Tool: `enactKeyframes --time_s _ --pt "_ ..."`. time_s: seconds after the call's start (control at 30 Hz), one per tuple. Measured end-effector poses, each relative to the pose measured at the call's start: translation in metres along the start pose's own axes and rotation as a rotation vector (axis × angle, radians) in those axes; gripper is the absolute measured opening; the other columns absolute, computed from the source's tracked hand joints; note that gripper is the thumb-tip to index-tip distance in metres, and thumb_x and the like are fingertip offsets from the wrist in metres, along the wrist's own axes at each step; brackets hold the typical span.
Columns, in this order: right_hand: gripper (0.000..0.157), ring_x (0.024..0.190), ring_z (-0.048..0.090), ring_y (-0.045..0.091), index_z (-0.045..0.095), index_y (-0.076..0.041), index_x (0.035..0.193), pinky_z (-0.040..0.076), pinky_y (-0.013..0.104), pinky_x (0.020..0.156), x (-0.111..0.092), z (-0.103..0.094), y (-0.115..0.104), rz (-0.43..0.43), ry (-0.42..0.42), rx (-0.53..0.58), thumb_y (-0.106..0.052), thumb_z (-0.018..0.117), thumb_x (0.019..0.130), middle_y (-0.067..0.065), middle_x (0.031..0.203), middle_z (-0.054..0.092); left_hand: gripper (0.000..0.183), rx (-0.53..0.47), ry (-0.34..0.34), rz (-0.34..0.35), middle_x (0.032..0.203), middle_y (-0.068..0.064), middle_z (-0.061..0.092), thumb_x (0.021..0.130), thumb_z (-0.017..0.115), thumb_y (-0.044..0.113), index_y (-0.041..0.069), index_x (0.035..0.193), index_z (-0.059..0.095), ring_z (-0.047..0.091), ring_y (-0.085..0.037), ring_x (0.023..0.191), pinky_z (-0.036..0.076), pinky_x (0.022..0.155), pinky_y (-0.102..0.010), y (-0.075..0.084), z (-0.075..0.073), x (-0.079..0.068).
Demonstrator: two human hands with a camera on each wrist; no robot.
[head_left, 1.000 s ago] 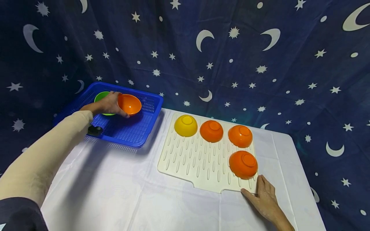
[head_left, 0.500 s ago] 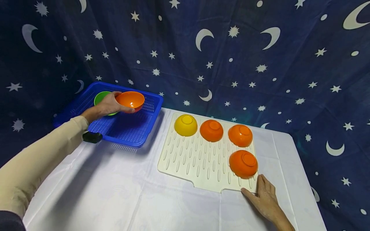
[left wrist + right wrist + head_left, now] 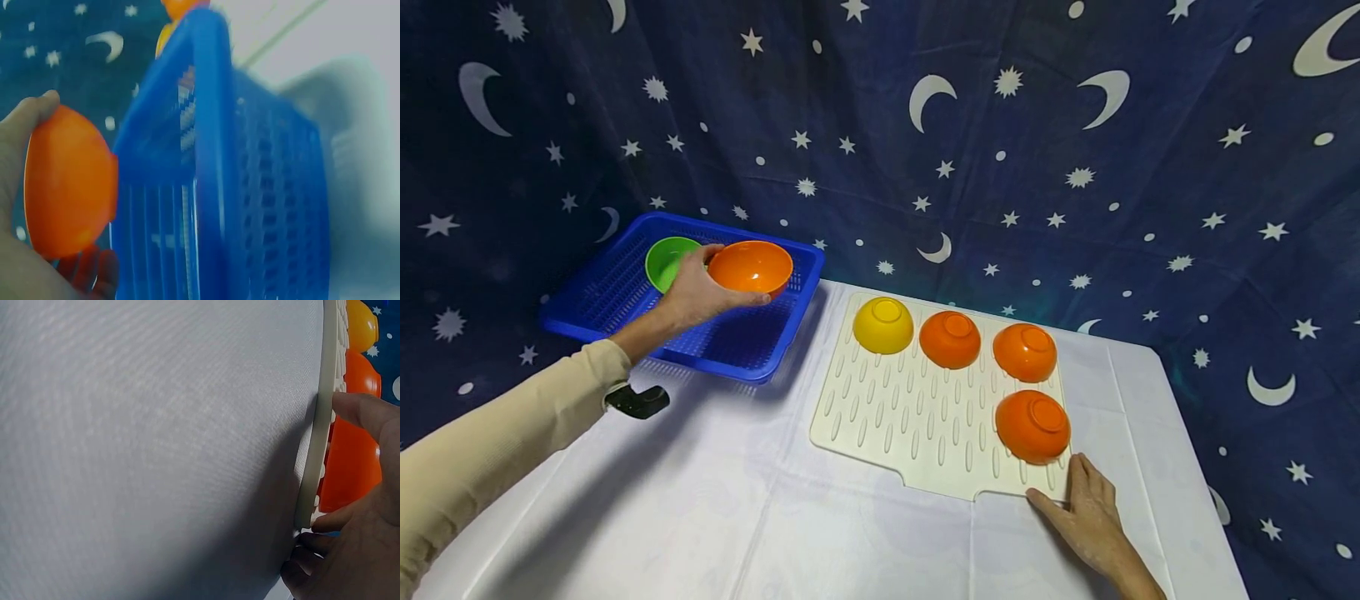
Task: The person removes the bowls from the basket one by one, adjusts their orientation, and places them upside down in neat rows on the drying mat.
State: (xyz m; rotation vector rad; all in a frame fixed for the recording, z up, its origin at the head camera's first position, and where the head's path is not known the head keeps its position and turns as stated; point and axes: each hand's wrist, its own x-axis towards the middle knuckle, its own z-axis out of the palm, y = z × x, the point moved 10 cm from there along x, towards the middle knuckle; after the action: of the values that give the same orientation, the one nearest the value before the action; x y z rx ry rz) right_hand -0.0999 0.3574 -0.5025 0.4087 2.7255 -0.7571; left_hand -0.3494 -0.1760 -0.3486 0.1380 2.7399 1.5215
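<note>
My left hand grips an orange bowl, thumb on its near side and fingers at the far side. The bowl's hollow faces up, and it is held over the blue basket. In the left wrist view the orange bowl is beside the basket wall. Behind the hand, a green bowl sits in the basket, partly covered. At the near right corner of the white ridged draining board, my right hand holds the edges between thumb and fingers.
Upside down on the board are a yellow bowl and three orange bowls, one of them near the right hand. A white cloth covers the table. A dark starry curtain hangs close behind.
My left hand has moved the orange bowl to the right, away from the green bowl, which shows more now. The right hand and the board have stayed put.
</note>
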Motion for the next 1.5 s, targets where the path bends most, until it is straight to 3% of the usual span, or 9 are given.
enactKeyframes --time_s 0.27,0.6,0.87,0.93,1.03,1.1,1.2,1.33,1.5 --pt "0.119 0.142 -0.005 0.058 -0.001 0.021 0.15 0.004 0.072 0.112 0.0 0.0 0.002 0.003 0.002 0.004 -0.056 0.068 0.091 0.042 0.156 -0.005 0.107 -0.04 -0.006 0.056 0.147 -0.026 0.034 0.075 0.092 0.031 -0.004 0.153 0.029 0.044 -0.043 0.127 0.044 0.105 -0.054 0.024 0.022 -0.037" --pt "0.118 0.142 -0.005 0.058 0.0 0.021 0.151 0.004 0.071 0.111 0.001 0.001 0.001 0.006 0.014 0.021 -0.055 0.068 0.091 0.043 0.155 -0.002 0.108 -0.08 -0.043 0.173 0.137 -0.017 0.042 0.062 0.099 0.029 0.004 0.149 0.041 0.049 -0.035 0.122 0.048 0.1 -0.051 0.053 0.067 -0.08" --pt "0.111 0.14 0.0 0.059 0.005 0.017 0.15 0.004 0.074 0.107 0.0 -0.003 -0.003 0.01 0.048 0.036 -0.05 0.07 0.09 0.041 0.153 0.002 0.112 -0.079 -0.081 0.174 0.132 -0.014 0.044 0.057 0.101 0.033 0.007 0.149 0.041 0.052 -0.034 0.119 0.05 0.096 -0.052 0.053 0.113 -0.107" --pt "0.111 0.137 0.005 0.059 0.006 0.016 0.149 0.009 0.074 0.104 -0.003 -0.008 -0.005 -0.007 0.119 0.044 -0.047 0.074 0.088 0.041 0.151 0.006 0.113 -0.07 -0.094 0.172 0.133 -0.015 0.043 0.058 0.1 0.033 0.006 0.149 0.04 0.052 -0.035 0.119 0.051 0.095 -0.052 0.05 0.124 -0.11" --pt "0.104 0.133 0.012 0.055 0.011 0.011 0.15 0.013 0.071 0.096 -0.014 -0.026 -0.016 -0.088 0.327 0.12 -0.034 0.078 0.085 0.037 0.148 0.014 0.111 -0.074 -0.104 0.174 0.133 -0.015 0.044 0.059 0.099 0.035 0.007 0.149 0.041 0.051 -0.034 0.119 0.051 0.095 -0.053 0.047 0.14 -0.115" --pt "0.096 0.131 0.018 0.05 0.019 0.008 0.15 0.014 0.068 0.09 -0.025 -0.041 -0.028 -0.175 0.483 0.196 -0.022 0.08 0.083 0.034 0.146 0.02 0.111 -0.091 -0.106 0.172 0.134 -0.014 0.044 0.058 0.099 0.034 0.007 0.149 0.041 0.051 -0.034 0.12 0.051 0.096 -0.053 0.045 0.149 -0.118" --pt "0.08 0.129 0.023 0.042 0.034 0.006 0.147 0.013 0.063 0.088 -0.04 -0.055 -0.056 -0.316 0.595 0.301 -0.008 0.078 0.082 0.027 0.147 0.029 0.113 -0.125 -0.109 0.158 0.133 -0.012 0.044 0.056 0.1 0.033 0.008 0.149 0.041 0.053 -0.032 0.118 0.05 0.096 -0.052 0.041 0.161 -0.122" --pt "0.064 0.134 0.028 0.037 0.046 0.002 0.143 0.015 0.062 0.101 -0.046 -0.046 -0.095 -0.425 0.509 0.363 -0.002 0.075 0.086 0.02 0.149 0.036 0.115 -0.112 -0.135 0.151 0.128 -0.008 0.045 0.055 0.101 0.037 0.01 0.15 0.042 0.057 -0.028 0.113 0.051 0.095 -0.048 0.04 0.181 -0.128" --pt "0.063 0.139 0.038 0.032 0.04 -0.004 0.152 0.032 0.059 0.109 -0.039 -0.002 -0.135 -0.412 0.189 0.467 -0.011 0.07 0.097 0.013 0.152 0.04 0.118 -0.042 -0.181 0.181 0.127 -0.005 0.046 0.052 0.101 0.041 0.011 0.15 0.042 0.059 -0.025 0.109 0.051 0.092 -0.045 0.043 0.204 -0.134"
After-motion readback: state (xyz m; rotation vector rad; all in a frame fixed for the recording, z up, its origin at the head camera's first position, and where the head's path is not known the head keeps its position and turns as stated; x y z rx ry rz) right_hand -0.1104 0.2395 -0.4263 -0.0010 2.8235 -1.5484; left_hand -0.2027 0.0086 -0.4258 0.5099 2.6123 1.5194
